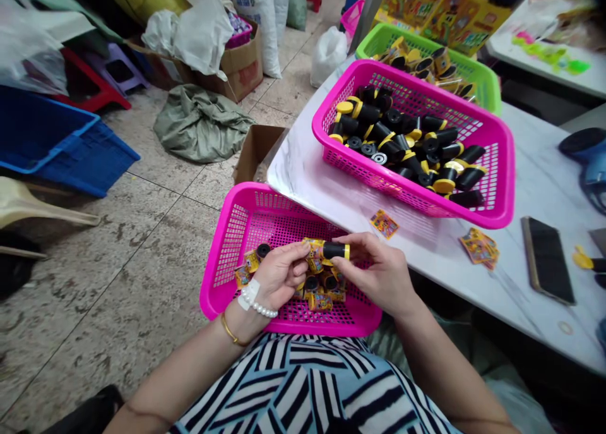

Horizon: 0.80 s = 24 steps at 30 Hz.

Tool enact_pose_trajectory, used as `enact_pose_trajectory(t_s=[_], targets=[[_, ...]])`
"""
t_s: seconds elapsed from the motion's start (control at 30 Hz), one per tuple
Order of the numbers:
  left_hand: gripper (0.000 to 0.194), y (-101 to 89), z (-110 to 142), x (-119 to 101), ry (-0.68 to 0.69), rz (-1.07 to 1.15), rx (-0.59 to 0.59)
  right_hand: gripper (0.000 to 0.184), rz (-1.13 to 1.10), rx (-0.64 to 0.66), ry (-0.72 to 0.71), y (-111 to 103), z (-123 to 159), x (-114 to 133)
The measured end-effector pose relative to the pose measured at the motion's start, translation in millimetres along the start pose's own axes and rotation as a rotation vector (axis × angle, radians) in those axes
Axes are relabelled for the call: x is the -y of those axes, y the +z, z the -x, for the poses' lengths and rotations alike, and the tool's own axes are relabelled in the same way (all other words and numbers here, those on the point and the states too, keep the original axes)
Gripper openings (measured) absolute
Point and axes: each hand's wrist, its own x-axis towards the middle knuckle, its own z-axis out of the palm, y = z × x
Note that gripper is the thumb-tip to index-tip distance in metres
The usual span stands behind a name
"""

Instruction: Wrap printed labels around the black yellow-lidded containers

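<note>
A: Where is the tube (335, 250) held?

B: Above the lower basket (331, 328), nearly level, between the 2 hands. Its label-wrapped end is pinched by the thumb and fingers of the left hand (279, 276); its black, yellow-rimmed end is gripped between the thumb and fingers of the right hand (382, 273).

A: What is seen beneath it?

B: Labelled tubes (320, 302) are heaped in the lower basket, partly hidden by the hands. Mesh is shown on the heap's far side, up to the rim.

A: And how is the desk (322, 175) placed?

B: Its edge is run along the lower basket's right side; whether they touch cannot be told. Between that edge and the upper basket (505, 168), a strip of white top is shown, with 1 loose label (384, 223) on it. Farther right, a label pile (480, 249) and a phone (548, 260) are set.

A: What is held by the upper basket?

B: Capped tubes (445, 137). Just behind it, the green basket (493, 96) is placed.

A: Where is elbow room given?

B: On the left, where floor (146, 238) is stretched towards the blue crate (80, 159). The right forearm is bordered by the desk's edge.
</note>
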Motion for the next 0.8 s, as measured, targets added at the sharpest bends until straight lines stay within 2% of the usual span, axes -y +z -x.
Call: enact_pose_trajectory(t_s=[0.1, 0.23, 0.3, 0.4, 0.5, 0.57, 0.67, 0.8], targets=[[0.029, 1.8, 3, -1, 0.04, -0.097, -0.002, 0.024, 0.116, 0.039, -0.142, -3, -2, 3], [0.032, 4.4, 9, -2, 0.097, -0.229, -0.008, 0.026, -0.101, 0.113, -0.135, 1, -3, -3], [0.032, 4.9, 13, -1, 0.115, -0.249, -0.01, 0.029, -0.218, 0.059, -0.11, 5, -1, -9], [0.035, 5.0, 18, 0, 0.188, -0.247, -0.03, 0.032, -0.277, -0.078, -0.117, 11, 4, -18], [0.05, 3.6, 22, -1, 0.254, -0.274, -0.026, 0.037, -0.29, -0.128, -0.169, 15, 9, -21], [0.053, 1.3, 22, -3, 0.211, -0.335, 0.048, 0.038, -0.259, -0.096, -0.2, 16, 11, -19], [0.042, -3.2, 21, -3, 0.13, -0.442, 0.137, 0.037, -0.184, -0.044, -0.233, 16, 12, -12], [0.038, -4.3, 15, 1, 0.162, -0.545, 0.124, 0.039, -0.13, -0.03, -0.268, 19, 14, -9]])
